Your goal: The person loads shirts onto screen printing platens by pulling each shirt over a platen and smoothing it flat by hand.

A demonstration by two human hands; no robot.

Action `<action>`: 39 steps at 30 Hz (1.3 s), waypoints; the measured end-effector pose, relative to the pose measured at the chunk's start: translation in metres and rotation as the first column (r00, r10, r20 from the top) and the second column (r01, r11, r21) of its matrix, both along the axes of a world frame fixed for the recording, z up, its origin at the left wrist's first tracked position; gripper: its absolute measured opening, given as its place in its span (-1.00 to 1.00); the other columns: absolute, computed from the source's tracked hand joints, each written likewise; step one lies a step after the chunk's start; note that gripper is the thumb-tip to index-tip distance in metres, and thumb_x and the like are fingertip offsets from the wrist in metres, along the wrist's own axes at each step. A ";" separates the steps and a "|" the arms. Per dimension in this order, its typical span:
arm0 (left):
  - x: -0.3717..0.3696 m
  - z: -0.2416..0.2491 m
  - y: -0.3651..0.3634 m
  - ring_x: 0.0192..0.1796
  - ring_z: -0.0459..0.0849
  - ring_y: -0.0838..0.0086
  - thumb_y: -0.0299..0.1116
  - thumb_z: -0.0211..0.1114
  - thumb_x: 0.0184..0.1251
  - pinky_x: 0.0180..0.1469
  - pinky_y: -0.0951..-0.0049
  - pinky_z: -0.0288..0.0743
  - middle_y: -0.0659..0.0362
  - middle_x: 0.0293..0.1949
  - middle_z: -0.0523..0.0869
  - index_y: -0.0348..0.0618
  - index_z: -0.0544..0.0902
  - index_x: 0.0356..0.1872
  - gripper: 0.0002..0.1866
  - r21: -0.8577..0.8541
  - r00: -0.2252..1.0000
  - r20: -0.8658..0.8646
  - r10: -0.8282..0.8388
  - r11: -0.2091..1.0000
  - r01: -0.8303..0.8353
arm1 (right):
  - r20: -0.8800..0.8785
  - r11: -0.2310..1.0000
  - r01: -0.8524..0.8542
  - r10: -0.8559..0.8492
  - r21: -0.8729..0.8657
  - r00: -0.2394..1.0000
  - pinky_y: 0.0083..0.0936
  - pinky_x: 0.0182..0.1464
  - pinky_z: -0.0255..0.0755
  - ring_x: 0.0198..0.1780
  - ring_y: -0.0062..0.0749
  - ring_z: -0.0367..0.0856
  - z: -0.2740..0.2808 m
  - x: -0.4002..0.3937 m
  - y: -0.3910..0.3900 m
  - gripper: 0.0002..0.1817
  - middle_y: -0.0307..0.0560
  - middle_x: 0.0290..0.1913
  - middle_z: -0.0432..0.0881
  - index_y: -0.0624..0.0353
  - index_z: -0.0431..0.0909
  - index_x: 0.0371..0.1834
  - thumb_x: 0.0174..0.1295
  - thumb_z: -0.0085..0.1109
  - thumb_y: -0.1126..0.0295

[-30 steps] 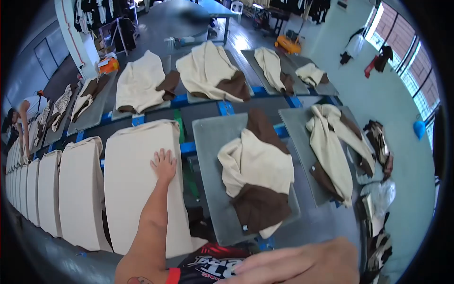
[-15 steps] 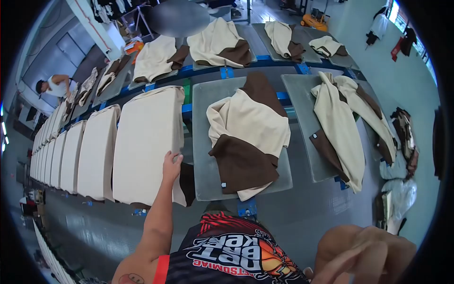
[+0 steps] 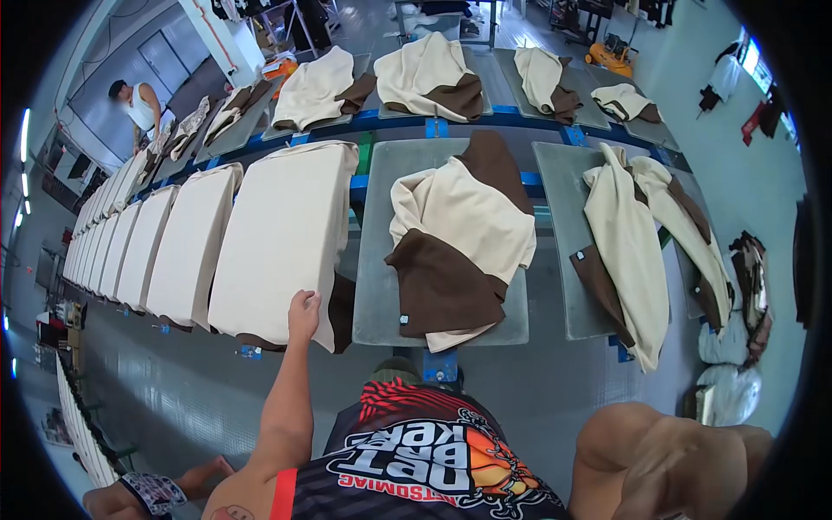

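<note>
My left hand (image 3: 303, 314) has its fingers curled over the lower right part of a cream garment (image 3: 273, 230), which lies stretched flat on a board. I cannot tell whether cloth is pinched in the fingers. Dark brown cloth (image 3: 342, 314) hangs from that garment's right side. To the right, a cream and brown sweatshirt (image 3: 464, 217) lies loosely folded on a grey board (image 3: 373, 260). My right hand (image 3: 693, 459) is at the bottom right, very near the camera beside my bent arm, its fingers not clear.
More covered boards (image 3: 186, 238) run off to the left. Another cream and brown garment (image 3: 633, 260) drapes over the board at right. Behind a blue rail (image 3: 394, 113), a second row holds more garments. A person (image 3: 143, 113) stands at the far left; another person's limb (image 3: 204, 477) shows bottom left.
My left hand has shifted slightly left and down, its fingers now more curled. The view has turned a little, and a person's limb has come into view at the bottom left.
</note>
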State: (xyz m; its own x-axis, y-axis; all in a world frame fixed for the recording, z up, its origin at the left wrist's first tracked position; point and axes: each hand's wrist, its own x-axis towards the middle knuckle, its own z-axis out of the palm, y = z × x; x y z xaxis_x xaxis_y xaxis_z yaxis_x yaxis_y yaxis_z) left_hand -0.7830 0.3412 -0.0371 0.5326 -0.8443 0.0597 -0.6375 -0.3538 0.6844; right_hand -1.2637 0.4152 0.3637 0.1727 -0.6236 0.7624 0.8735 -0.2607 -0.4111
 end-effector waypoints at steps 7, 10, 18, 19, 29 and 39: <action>-0.041 0.037 -0.038 0.08 0.60 0.18 -0.21 0.28 0.29 0.15 0.31 0.42 -0.08 -0.02 0.65 -0.30 0.64 -0.09 -0.66 -0.102 0.994 -0.103 -0.038 0.994 0.028 | 0.009 0.999 0.052 -0.052 0.018 0.999 -0.28 -0.04 0.50 -0.19 -0.14 0.61 -0.001 0.012 -0.009 -0.68 0.02 -0.28 0.49 0.23 0.37 -0.28 0.16 0.03 0.16; -0.064 0.054 -0.085 0.02 0.61 0.36 -0.21 0.27 0.32 0.09 0.43 0.44 0.02 -0.09 0.68 -0.30 0.63 -0.09 -0.66 -0.084 0.899 -0.423 -0.113 0.993 0.085 | -0.005 0.994 0.104 -0.104 0.029 0.995 -0.30 -0.04 0.50 -0.21 -0.16 0.62 0.001 0.023 -0.013 -0.72 0.00 -0.31 0.50 0.22 0.37 -0.31 0.17 0.06 0.20; -0.113 0.054 -0.212 -0.16 0.59 0.44 0.03 0.29 0.29 -0.22 0.51 0.45 0.08 -0.14 0.61 -0.25 0.41 0.22 -0.35 0.097 0.538 -0.843 -0.019 0.977 0.187 | -0.075 0.955 0.270 -0.262 0.122 0.962 -0.34 -0.06 0.52 -0.25 -0.21 0.63 -0.003 0.074 -0.039 -0.79 -0.05 -0.38 0.52 0.21 0.39 -0.40 0.19 0.13 0.30; -0.115 0.045 -0.230 -0.16 0.61 0.41 0.00 0.31 0.28 -0.21 0.45 0.49 0.06 -0.13 0.61 -0.28 0.41 0.20 -0.36 0.142 0.518 -0.855 -0.007 0.959 0.247 | -0.088 0.943 0.300 -0.289 0.143 0.953 -0.34 -0.06 0.52 -0.26 -0.22 0.63 -0.005 0.079 -0.046 -0.79 -0.06 -0.39 0.52 0.21 0.39 -0.41 0.19 0.14 0.32; -0.239 0.146 -0.204 -0.07 0.66 0.36 -0.57 0.35 0.10 -0.05 0.32 0.61 0.03 -0.04 0.63 -0.30 0.44 0.14 -0.48 -0.299 -0.001 -0.885 -0.465 0.567 0.768 | -0.815 0.040 0.849 -0.259 0.527 0.518 -0.32 -0.01 0.51 -0.28 -0.42 0.58 -0.227 -0.028 -0.100 -0.94 -0.16 -0.37 0.53 0.15 0.44 -0.37 0.15 0.13 0.49; -0.225 0.162 -0.041 -0.14 0.62 0.58 -0.40 0.41 0.19 -0.04 0.52 0.53 0.14 -0.11 0.66 -0.28 0.52 0.13 -0.52 -0.325 -0.369 -0.792 -0.486 -0.175 0.929 | -0.318 0.009 0.318 -0.011 0.948 0.948 -0.36 0.09 0.46 -0.04 -0.35 0.57 -0.259 -0.048 0.022 -0.86 -0.09 -0.14 0.59 0.17 0.48 -0.15 0.29 0.04 0.39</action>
